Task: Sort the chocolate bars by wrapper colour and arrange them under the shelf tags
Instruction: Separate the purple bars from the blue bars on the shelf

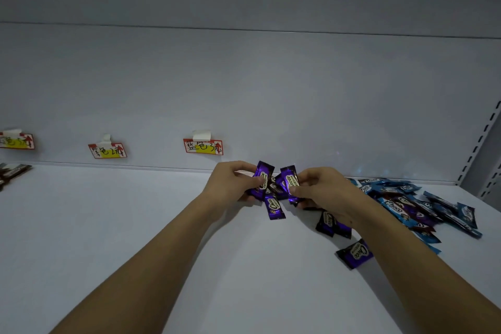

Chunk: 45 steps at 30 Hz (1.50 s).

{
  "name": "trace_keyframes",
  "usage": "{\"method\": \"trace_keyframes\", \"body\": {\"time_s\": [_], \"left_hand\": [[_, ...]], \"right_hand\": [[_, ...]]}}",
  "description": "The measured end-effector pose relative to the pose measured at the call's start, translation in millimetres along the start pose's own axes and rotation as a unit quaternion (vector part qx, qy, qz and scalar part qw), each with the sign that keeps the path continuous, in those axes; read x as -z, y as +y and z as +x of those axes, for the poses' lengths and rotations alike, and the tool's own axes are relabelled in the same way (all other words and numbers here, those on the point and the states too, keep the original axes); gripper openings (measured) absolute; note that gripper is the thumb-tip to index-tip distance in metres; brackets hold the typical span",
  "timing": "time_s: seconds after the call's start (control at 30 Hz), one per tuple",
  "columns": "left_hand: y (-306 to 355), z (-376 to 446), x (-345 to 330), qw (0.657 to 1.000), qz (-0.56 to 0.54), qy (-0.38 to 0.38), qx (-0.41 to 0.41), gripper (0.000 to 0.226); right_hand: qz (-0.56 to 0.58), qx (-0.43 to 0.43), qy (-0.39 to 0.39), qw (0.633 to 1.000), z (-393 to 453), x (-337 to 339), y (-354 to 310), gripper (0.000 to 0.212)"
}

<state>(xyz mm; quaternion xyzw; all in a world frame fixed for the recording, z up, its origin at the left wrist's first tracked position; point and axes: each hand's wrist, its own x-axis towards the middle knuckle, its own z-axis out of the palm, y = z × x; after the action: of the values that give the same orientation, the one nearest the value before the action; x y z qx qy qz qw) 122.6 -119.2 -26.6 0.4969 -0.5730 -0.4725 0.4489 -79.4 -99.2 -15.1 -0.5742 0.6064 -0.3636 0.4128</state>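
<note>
Both hands grip purple chocolate bars above the shelf [135, 225]: the left hand [230, 180] pinches one bar [260, 180], the right hand [322, 188] pinches another [289, 184], with a third purple bar [275, 207] hanging between them. More purple bars [353, 253] lie by the right forearm, a blue pile [423, 206] sits farther right, and three tags [203, 146] hang on the back wall.

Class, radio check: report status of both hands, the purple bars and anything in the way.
Left hand and right hand both gripping purple bars. Two loose purple bars under right wrist. Blue pile unsorted at right. Nothing blocking the shelf tags.
</note>
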Motion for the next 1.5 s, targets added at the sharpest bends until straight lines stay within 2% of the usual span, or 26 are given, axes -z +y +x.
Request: {"method": "trace_keyframes", "body": {"time_s": [0.2, 0.4, 0.57, 0.8, 1.0, 1.27, 1.33, 1.5], "left_hand": [[4.5, -6.1, 15.0, 0.998, -0.055, 0.015, 0.019, 0.022], [-4.8, -18.8, 59.6, 0.999, -0.03, 0.01, 0.018, 0.028], [-17.6, -28.3, 121.4, 0.998, -0.005, 0.062, 0.021, 0.026], [-39.1, -42.8, 227.3, 0.982, 0.088, 0.164, 0.018, 0.023], [-53.3, -38.1, 302.0, 0.961, 0.152, 0.228, 0.033, 0.025], [-61.1, 4.6, 329.4, 0.939, 0.257, 0.228, 0.023, 0.024], [-65.0, 13.2, 332.3, 0.927, 0.294, 0.232, 0.022, 0.022], [-70.7, 21.5, 337.3, 0.91, 0.344, 0.233, 0.019, 0.031]], "right_hand": [[0.036, 0.011, 0.044, 0.998, -7.5, -14.3, -16.5, 0.009], [0.053, 0.043, 0.043, 0.997, -9.6, -61.7, -36.7, 0.01], [0.045, 0.073, 0.016, 0.996, -5.8, -121.4, -57.7, 0.013], [-0.02, 0.075, -0.037, 0.996, 13.7, -220.8, -92.5, 0.017], [-0.035, 0.064, -0.041, 0.997, 43.8, -293.5, -119.3, 0.018], [-0.089, 0.084, -0.006, 0.993, 81.6, -342.3, -134.0, 0.018], [-0.115, 0.099, -0.001, 0.988, 88.9, -349.0, -135.4, 0.008], [-0.213, 0.148, 0.027, 0.965, 94.4, -356.1, -136.3, 0.025]]}}
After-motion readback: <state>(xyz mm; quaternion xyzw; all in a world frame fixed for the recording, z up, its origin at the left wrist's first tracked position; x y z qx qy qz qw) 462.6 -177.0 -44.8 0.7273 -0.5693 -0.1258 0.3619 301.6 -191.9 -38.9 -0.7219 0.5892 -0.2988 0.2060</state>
